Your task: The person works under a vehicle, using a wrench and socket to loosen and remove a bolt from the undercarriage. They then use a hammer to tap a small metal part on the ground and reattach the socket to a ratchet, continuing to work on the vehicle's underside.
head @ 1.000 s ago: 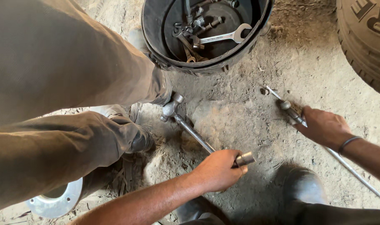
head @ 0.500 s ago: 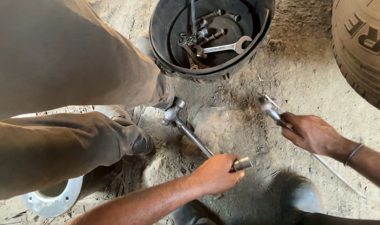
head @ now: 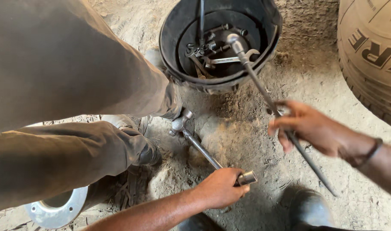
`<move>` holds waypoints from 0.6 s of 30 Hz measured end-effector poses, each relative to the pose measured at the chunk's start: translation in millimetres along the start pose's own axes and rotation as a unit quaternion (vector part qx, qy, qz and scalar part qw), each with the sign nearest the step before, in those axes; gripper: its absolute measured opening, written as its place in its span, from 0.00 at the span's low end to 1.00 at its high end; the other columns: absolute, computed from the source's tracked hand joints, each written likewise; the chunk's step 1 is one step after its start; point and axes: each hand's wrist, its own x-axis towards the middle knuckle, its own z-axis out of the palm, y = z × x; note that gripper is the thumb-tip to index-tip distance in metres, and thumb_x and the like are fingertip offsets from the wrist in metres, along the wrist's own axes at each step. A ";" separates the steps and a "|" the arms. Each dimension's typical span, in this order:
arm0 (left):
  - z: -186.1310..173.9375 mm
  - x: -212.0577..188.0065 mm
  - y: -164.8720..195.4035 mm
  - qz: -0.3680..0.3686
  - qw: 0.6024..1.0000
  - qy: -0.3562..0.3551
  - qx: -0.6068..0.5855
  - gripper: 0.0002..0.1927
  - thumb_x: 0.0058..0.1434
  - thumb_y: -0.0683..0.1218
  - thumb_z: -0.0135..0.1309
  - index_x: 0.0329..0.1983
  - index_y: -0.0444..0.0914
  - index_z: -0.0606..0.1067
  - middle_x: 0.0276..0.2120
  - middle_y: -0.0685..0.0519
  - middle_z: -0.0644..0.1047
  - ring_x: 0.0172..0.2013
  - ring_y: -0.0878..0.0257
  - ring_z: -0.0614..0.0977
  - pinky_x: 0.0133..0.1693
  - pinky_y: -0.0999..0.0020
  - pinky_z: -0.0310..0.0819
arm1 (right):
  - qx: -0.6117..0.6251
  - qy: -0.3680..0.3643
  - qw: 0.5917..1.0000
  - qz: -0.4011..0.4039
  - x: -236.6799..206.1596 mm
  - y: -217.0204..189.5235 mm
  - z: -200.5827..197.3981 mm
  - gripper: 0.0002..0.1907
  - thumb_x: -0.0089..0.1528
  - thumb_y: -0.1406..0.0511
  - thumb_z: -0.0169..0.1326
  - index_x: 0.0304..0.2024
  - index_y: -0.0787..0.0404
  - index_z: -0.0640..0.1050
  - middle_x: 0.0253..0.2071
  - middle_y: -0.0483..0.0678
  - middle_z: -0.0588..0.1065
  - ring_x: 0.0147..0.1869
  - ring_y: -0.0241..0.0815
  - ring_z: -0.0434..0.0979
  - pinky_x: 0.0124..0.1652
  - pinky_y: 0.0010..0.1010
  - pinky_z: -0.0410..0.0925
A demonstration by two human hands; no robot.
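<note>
Gripping steel wrenches [head: 206, 152], both hands [head: 221, 188] work above dusty dirt ground [head: 251, 128].

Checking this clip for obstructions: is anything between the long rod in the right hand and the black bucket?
Nothing visible. The right hand holds the long rod, whose socket end is already over the black bucket, above the wrenches inside. The left hand grips another bar lower down, apart.

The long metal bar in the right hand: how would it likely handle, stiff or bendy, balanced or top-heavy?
The long metal bar looks like solid steel, so probably stiff and fairly heavy. The right hand grips it near the middle, which likely balances it, though its socket end over the black bucket may pull downward. Its smooth round shaft could slip.
</note>
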 end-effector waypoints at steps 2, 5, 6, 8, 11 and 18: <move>0.4 2.8 -0.7 0.018 1.000 0.001 -0.006 0.14 0.63 0.52 0.54 0.44 0.38 0.77 0.32 0.45 0.81 0.37 0.49 0.84 0.43 0.53 0.78 | 0.074 -0.044 0.996 0.004 -5.7 13.8 4.8 0.33 0.60 0.63 0.55 0.66 0.63 0.65 0.29 0.50 0.75 0.21 0.37 0.72 0.24 0.32 0.73; 0.6 7.8 1.3 0.019 1.000 0.005 -0.002 0.15 0.63 0.52 0.56 0.45 0.38 0.77 0.33 0.45 0.81 0.38 0.48 0.84 0.44 0.53 0.78 | 0.153 -0.080 0.983 -0.060 -5.6 16.8 1.0 0.31 0.59 0.64 0.56 0.62 0.72 0.68 0.29 0.46 0.73 0.21 0.31 0.69 0.20 0.26 0.70; 0.0 8.9 1.9 0.022 1.000 0.003 0.000 0.14 0.63 0.52 0.55 0.44 0.37 0.77 0.33 0.44 0.81 0.38 0.49 0.84 0.44 0.54 0.78 | 0.162 -0.076 0.980 -0.082 -2.6 14.4 -1.6 0.30 0.60 0.64 0.56 0.62 0.74 0.69 0.31 0.46 0.73 0.21 0.31 0.69 0.21 0.25 0.70; 0.1 9.1 1.9 0.024 1.000 -0.003 0.001 0.14 0.64 0.52 0.55 0.44 0.36 0.77 0.33 0.44 0.81 0.37 0.49 0.84 0.44 0.54 0.78 | 0.154 -0.074 0.976 -0.134 4.4 9.8 -6.7 0.30 0.64 0.62 0.55 0.65 0.71 0.68 0.37 0.47 0.76 0.24 0.31 0.70 0.24 0.24 0.71; 1.4 6.2 -3.0 -0.055 0.997 -0.036 -0.029 0.14 0.65 0.52 0.54 0.46 0.39 0.76 0.35 0.47 0.81 0.39 0.53 0.85 0.45 0.57 0.79 | 0.146 -0.081 0.966 -0.197 12.1 10.0 -9.2 0.29 0.69 0.57 0.50 0.70 0.62 0.67 0.44 0.51 0.80 0.29 0.32 0.73 0.29 0.25 0.74; 9.2 12.0 -26.7 0.059 0.998 0.009 -0.026 0.15 0.64 0.53 0.57 0.44 0.36 0.77 0.31 0.46 0.80 0.36 0.52 0.84 0.42 0.57 0.77 | 0.161 -0.001 0.987 -0.010 11.9 50.5 21.4 0.32 0.66 0.46 0.45 0.47 0.68 0.80 0.27 0.52 0.79 0.24 0.37 0.73 0.24 0.29 0.70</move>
